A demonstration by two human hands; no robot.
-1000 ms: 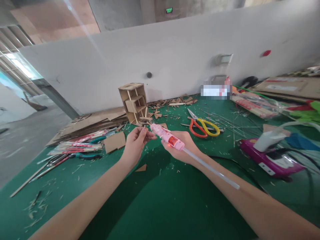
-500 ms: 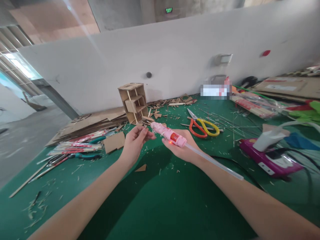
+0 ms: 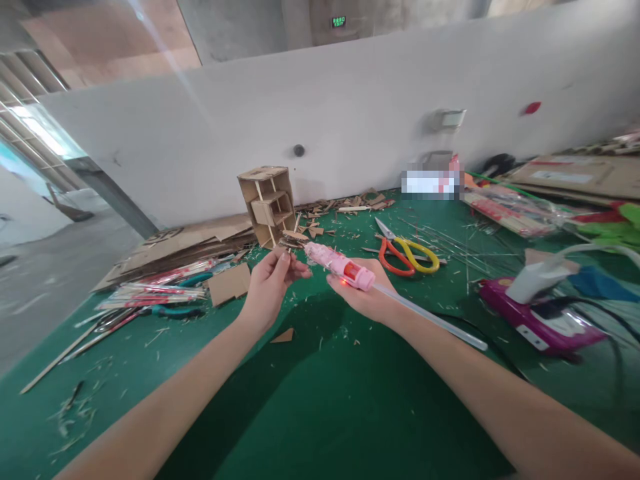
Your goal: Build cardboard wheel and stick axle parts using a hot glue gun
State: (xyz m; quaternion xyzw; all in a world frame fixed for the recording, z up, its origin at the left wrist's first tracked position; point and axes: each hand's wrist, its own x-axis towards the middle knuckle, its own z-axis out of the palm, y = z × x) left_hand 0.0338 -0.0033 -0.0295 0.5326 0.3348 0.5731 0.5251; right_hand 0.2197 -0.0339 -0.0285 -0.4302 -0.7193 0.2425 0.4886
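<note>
My right hand (image 3: 367, 287) is wrapped round a pink glue gun (image 3: 340, 265), whose small light glows red. A long clear glue stick (image 3: 435, 320) sticks out of its rear, over my right wrist. The gun's nozzle points up and left, close to my left hand (image 3: 273, 277). That hand is pinched on something small and thin, too small to make out. Just beyond it stands a small cardboard shelf (image 3: 267, 207) with thin wooden posts and stepped levels. Small brown pieces lie between the shelf and the nozzle.
Scissors (image 3: 407, 252) with red and yellow handles lie right of centre. A purple power strip (image 3: 540, 320) with cables is at the right. Flat cardboard (image 3: 190, 247), bundled sticks (image 3: 150, 295) and teal-handled pliers (image 3: 175, 312) lie left. Scraps (image 3: 350, 203) line the wall.
The glue gun has tilted slightly, its rear end and glue stick shifting a little upward. Both hands stay in nearly the same place.
</note>
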